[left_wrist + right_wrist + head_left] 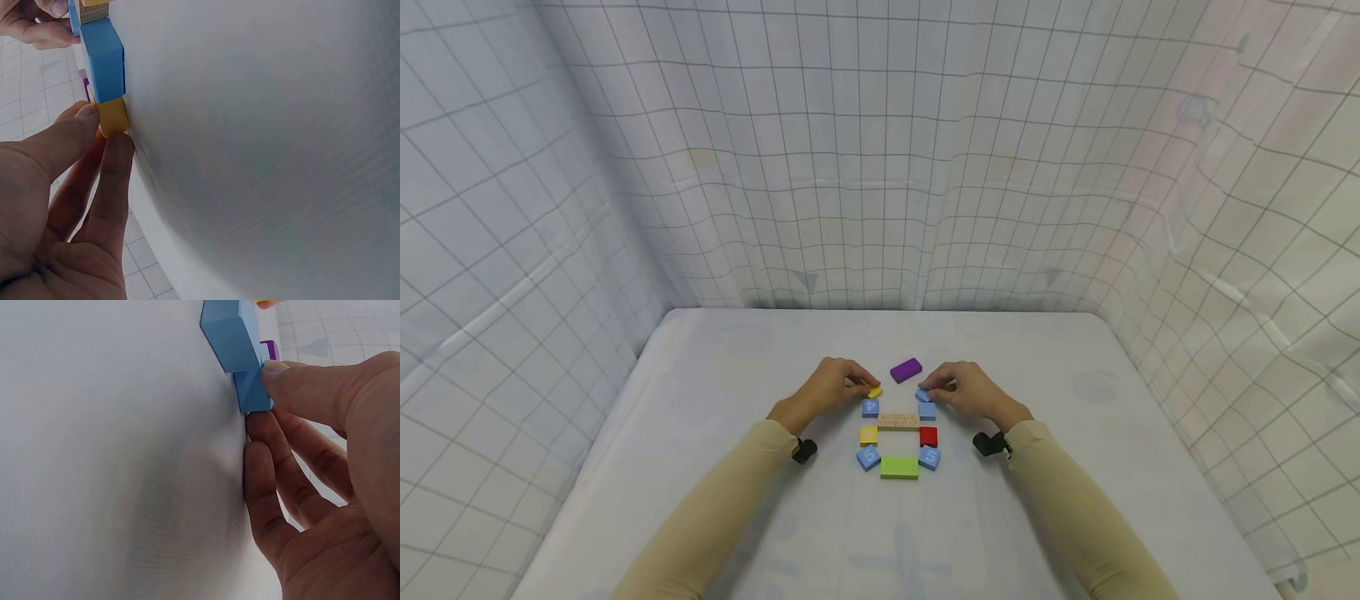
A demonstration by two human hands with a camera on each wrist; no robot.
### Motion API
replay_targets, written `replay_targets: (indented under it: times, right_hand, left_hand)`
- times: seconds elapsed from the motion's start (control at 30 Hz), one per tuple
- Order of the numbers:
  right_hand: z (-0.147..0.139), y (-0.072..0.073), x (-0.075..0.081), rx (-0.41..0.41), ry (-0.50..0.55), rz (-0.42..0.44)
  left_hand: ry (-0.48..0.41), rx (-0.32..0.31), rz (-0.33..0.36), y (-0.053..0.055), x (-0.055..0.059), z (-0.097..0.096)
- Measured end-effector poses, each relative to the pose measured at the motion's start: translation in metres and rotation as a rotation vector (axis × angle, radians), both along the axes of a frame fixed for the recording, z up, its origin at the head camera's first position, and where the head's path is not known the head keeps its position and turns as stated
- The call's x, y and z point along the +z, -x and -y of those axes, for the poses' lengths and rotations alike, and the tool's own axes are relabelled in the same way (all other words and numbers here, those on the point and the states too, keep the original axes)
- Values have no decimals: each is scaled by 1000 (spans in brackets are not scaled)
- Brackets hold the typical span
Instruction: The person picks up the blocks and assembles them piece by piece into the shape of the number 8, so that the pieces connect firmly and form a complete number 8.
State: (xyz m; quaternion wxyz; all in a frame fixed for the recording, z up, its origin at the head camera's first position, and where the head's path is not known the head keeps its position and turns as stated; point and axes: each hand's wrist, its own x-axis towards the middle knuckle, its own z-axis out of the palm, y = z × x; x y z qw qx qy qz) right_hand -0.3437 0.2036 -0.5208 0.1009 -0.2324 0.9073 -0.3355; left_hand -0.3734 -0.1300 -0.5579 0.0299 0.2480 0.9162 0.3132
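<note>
My left hand [837,385] pinches a small yellow block [114,117] between thumb and fingers, low at the table surface. Right beside that block, in the left wrist view, stands a blue block [105,59]. On the other side, my right hand [964,388] pinches a light blue block [253,392], its thumb on one face and fingertips at the end. Another light blue block [230,334] stands close against it. Between and beyond the two hands lies a purple block [906,370], turned at a slant.
Nearer me, a wooden ruler-like block [898,422] lies between the two side columns. Below come a yellow block [868,436], a red block [928,437], two tilted blue blocks marked 5 [929,457] and a green block [899,467]. A gridded curtain [880,167] surrounds the white table [737,350].
</note>
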Motion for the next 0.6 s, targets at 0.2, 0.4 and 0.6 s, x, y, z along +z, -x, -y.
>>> replay_targets:
  times: [0.2,0.4,0.6]
  right_hand:
    - [0,0,-1,0,-1,-4]
    - [0,0,0,-1,0,-3]
    - [0,-1,1,-4,2,-6]
  left_hand:
    - [-18,-6,15,-26,33,-4]
    - [19,39,52,-39,48,-11]
    - [22,43,71,-40,49,-12]
